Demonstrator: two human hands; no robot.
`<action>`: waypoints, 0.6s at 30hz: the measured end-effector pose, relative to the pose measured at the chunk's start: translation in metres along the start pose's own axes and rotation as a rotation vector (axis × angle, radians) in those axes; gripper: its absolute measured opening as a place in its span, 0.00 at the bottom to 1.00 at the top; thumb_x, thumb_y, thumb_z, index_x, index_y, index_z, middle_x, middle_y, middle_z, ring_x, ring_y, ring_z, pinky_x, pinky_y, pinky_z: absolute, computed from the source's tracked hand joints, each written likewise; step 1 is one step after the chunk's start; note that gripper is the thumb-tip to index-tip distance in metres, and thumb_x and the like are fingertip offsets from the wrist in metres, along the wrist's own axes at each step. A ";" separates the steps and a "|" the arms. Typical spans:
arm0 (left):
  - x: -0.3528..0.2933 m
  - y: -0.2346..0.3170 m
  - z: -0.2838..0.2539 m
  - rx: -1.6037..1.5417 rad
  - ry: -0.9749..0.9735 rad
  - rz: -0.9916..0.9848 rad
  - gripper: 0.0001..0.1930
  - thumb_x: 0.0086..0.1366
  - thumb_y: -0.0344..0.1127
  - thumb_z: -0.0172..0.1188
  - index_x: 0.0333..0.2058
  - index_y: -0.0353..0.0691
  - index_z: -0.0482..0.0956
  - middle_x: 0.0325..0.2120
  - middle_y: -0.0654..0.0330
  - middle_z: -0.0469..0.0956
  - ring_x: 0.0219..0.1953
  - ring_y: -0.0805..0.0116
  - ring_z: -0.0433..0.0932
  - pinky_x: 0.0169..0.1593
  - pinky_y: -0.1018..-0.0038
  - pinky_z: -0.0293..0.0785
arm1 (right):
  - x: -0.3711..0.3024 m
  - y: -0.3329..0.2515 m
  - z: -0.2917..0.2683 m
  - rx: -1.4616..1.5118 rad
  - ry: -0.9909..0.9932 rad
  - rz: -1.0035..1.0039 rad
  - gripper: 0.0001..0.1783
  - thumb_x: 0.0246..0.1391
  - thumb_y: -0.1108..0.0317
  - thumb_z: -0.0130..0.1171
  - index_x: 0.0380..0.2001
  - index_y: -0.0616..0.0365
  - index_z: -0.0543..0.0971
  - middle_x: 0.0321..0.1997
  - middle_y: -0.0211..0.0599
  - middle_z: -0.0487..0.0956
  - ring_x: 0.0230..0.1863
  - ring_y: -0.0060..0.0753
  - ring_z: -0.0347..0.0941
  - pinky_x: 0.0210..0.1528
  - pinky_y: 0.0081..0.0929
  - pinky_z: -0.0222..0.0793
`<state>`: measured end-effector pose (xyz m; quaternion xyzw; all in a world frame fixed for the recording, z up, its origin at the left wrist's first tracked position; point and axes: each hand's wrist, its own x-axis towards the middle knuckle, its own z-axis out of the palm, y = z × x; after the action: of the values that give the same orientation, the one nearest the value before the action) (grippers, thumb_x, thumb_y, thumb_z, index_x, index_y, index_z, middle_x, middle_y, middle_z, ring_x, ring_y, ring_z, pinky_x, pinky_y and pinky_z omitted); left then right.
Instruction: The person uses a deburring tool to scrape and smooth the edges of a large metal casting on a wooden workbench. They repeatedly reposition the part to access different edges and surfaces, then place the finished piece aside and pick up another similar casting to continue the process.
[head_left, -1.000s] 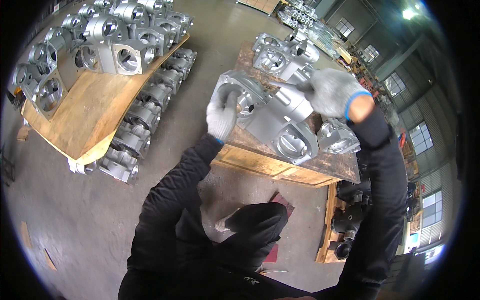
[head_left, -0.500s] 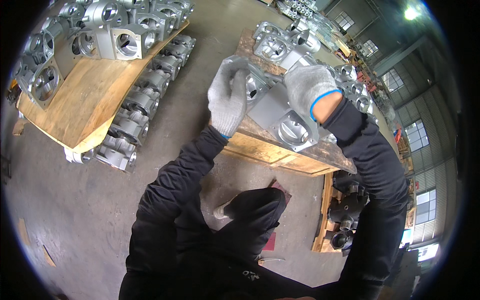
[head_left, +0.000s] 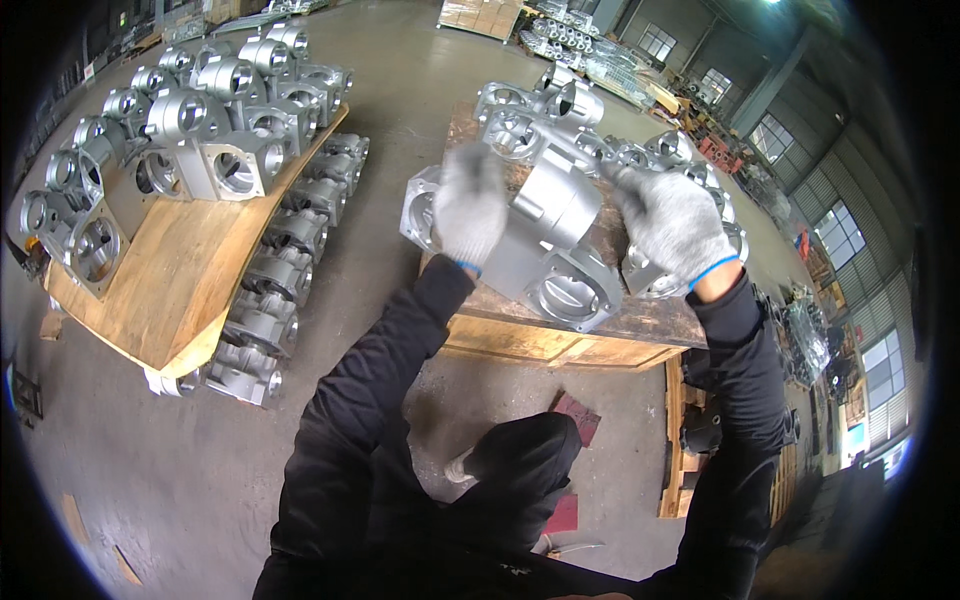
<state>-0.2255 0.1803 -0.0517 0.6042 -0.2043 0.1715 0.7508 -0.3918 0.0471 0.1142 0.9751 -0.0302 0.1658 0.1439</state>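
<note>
— What's closest to you?

— My knee over the concrete floor [head_left: 200,470], then the front edge of the wooden counter [head_left: 520,340].

— And your hands?

— Both gloved, both closed on one large grey metal casting [head_left: 555,250] that sits tilted at the counter's near edge. My left hand [head_left: 468,205] grips its left flange; my right hand [head_left: 672,225] is clamped over its right side.

— Behind it?

— More castings [head_left: 540,120] crowd the counter's far part. Off to my left, well apart, a second wooden pallet [head_left: 170,290] carries rows of similar housings [head_left: 200,120].
</note>
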 end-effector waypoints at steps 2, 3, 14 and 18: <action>0.011 -0.006 0.029 0.178 -0.281 -0.177 0.26 0.74 0.52 0.52 0.51 0.32 0.78 0.46 0.40 0.83 0.51 0.46 0.82 0.54 0.59 0.75 | 0.009 0.023 -0.001 0.143 -0.059 0.077 0.18 0.60 0.65 0.56 0.50 0.52 0.86 0.35 0.55 0.83 0.40 0.56 0.82 0.45 0.45 0.78; 0.018 -0.008 0.041 0.122 -0.410 -0.252 0.28 0.73 0.55 0.54 0.47 0.29 0.81 0.44 0.38 0.83 0.51 0.43 0.82 0.55 0.59 0.75 | 0.013 0.033 0.000 0.169 -0.077 0.059 0.18 0.61 0.64 0.56 0.51 0.54 0.85 0.32 0.55 0.82 0.37 0.55 0.81 0.43 0.45 0.77; -0.016 -0.008 0.058 0.341 -0.117 -0.217 0.33 0.77 0.56 0.40 0.39 0.28 0.83 0.34 0.31 0.80 0.43 0.28 0.79 0.49 0.44 0.72 | 0.039 0.023 0.001 0.407 -0.308 -0.007 0.19 0.55 0.62 0.56 0.44 0.61 0.85 0.35 0.57 0.85 0.37 0.51 0.83 0.45 0.41 0.77; -0.038 -0.007 0.036 0.237 -0.075 -0.068 0.31 0.79 0.53 0.42 0.39 0.25 0.81 0.31 0.32 0.80 0.39 0.30 0.80 0.43 0.47 0.73 | 0.039 -0.016 -0.019 0.153 -0.295 -0.029 0.18 0.49 0.64 0.56 0.37 0.64 0.87 0.34 0.58 0.84 0.39 0.56 0.84 0.47 0.45 0.78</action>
<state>-0.2583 0.1432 -0.0700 0.7013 -0.1897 0.1463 0.6714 -0.3594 0.0674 0.1405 0.9974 -0.0240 0.0204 0.0654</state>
